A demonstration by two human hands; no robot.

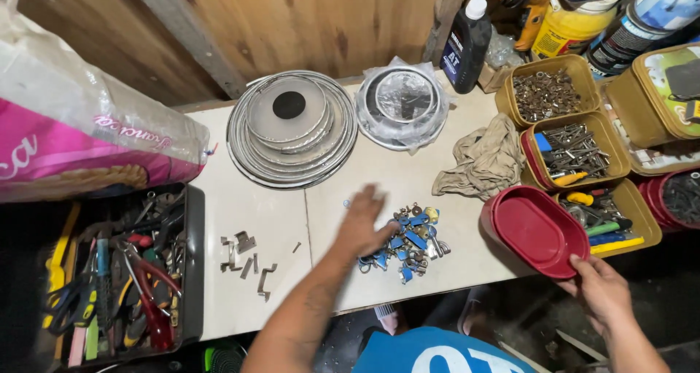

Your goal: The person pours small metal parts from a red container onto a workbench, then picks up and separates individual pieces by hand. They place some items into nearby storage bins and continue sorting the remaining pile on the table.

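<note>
The left hand lay flat and open on the pale tabletop, fingers spread, grasping nothing; its fingertips touched the left edge of a heap of keys, many with blue heads, piled near the table's front edge. The right hand gripped the lower rim of a dark red oval plastic container, which was tilted over the table's right front corner with its hollow facing up towards the camera. Behind that container stood tan plastic tubs of small metal parts and hand tools, and a crumpled beige rag lay just left of them. Farther back sat a stack of round metal lids and, beside it, a second lid stack wrapped in clear plastic, with a black oil bottle near the wall. A few small grey metal brackets lay well left of the keys. A black tray of pliers and cutters stood at the table's left end, under a pink and white sack.
</note>
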